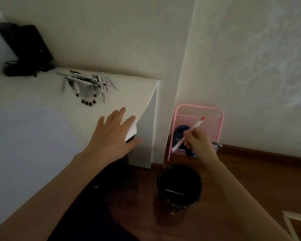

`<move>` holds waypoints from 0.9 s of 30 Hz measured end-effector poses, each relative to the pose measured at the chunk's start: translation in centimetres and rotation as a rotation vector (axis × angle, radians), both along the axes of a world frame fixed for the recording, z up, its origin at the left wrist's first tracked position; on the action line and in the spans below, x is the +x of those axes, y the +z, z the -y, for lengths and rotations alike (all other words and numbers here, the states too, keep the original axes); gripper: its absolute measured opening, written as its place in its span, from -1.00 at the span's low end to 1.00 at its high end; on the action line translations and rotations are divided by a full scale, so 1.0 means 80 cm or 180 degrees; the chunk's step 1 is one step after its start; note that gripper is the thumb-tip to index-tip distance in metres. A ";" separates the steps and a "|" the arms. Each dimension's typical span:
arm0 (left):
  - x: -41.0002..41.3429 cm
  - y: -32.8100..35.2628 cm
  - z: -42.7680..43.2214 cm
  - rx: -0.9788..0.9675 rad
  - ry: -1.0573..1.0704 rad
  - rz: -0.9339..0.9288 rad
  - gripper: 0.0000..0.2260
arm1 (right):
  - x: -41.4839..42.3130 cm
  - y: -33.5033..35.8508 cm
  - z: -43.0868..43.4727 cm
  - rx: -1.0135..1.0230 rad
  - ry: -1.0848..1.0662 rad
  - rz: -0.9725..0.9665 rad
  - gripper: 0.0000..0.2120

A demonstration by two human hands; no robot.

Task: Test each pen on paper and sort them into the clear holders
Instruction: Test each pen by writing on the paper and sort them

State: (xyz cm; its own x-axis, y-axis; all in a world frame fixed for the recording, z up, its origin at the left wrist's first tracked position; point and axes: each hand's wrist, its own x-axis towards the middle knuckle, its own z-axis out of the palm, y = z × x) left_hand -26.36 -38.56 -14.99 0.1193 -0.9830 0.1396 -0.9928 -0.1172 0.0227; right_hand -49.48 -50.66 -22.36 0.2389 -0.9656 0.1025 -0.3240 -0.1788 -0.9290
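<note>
A white desk top (33, 127) fills the left of the view, dark wood floor to its right. On the floor at five o'clock from the desk corner stands a round black bin (181, 200), and a pink wire rack (198, 106) leans on the wall at three o'clock. A loose pile of white and black pens (87, 86) lies at the desk's twelve o'clock edge. The left hand (115, 134) rests spread and flat on what looks like a white paper sheet (132, 131) overhanging the corner. The right hand (198, 141), off the desk above the rack, pinches a slim white pen with a red end (195, 126). No clear holders are in sight. The test stroke probably wants the pen brought to nine o'clock, onto paper backed by the desk, palm pinning the sheet.
</note>
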 end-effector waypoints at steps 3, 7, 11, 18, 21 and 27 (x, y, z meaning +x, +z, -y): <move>0.009 -0.014 0.002 0.0243 0.0146 -0.0062 -0.37 | -0.028 -0.097 0.029 0.0385 -0.0030 -0.1002 -0.85; 0.014 -0.021 -0.003 0.0131 0.0071 -0.0149 -0.38 | -0.042 -0.139 0.048 0.0720 0.0016 -0.1641 -0.67; 0.015 -0.018 -0.005 0.0105 0.0052 -0.0216 -0.39 | -0.012 -0.084 0.054 0.0320 0.0072 -0.1344 -0.70; 0.064 0.021 -0.022 -0.0299 0.0310 -0.1112 -0.46 | 0.109 0.083 0.006 -0.0439 0.0886 0.0194 -0.90; 0.111 0.041 -0.051 -0.0437 0.0586 -0.1289 -0.44 | 0.180 0.123 -0.001 -0.0603 0.1333 0.0054 -0.91; 0.187 0.037 -0.126 -0.0639 0.0981 -0.1415 -0.56 | 0.325 0.131 0.014 -0.1161 0.1474 -0.1068 -0.89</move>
State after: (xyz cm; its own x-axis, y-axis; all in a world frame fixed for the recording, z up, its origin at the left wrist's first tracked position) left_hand -11.42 -28.44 -12.02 0.4858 -0.8530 0.1909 -0.8035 -0.3499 0.4816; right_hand -23.47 -51.77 -11.84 0.6952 -0.6737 0.2505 -0.3988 -0.6515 -0.6453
